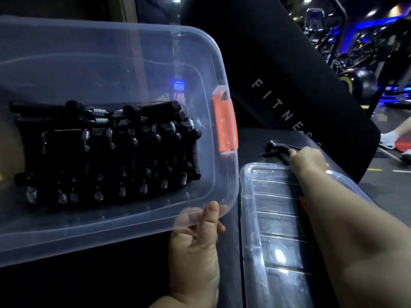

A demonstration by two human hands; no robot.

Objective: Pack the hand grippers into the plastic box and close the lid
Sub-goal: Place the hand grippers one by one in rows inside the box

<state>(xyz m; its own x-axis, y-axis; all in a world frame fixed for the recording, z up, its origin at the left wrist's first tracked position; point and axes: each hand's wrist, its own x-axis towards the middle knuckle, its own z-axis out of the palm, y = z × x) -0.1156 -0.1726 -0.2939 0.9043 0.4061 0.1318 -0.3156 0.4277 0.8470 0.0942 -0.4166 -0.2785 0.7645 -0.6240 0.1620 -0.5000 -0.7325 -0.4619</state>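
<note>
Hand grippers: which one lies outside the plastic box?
The hand gripper on the dark pad beyond the lid, gripped by the right hand; the rest lie inside the plastic box.

The fingertips of the right hand (308,158) lie hidden on the far side of the loose hand gripper (277,147), so whether they close round it cannot be told; the handle nearest those fingers vanishes under them. The left hand (198,238) lays its thumb over the rim of the plastic box (138,47), its fingers (189,218) showing only dimly through the clear corner. The box runs off the left edge. The lid (275,218) is partly covered by the right forearm (347,230) and cut by the bottom edge. Beyond the thumb, the packed hand grippers (106,152) merge into a mass too dark to count.
</note>
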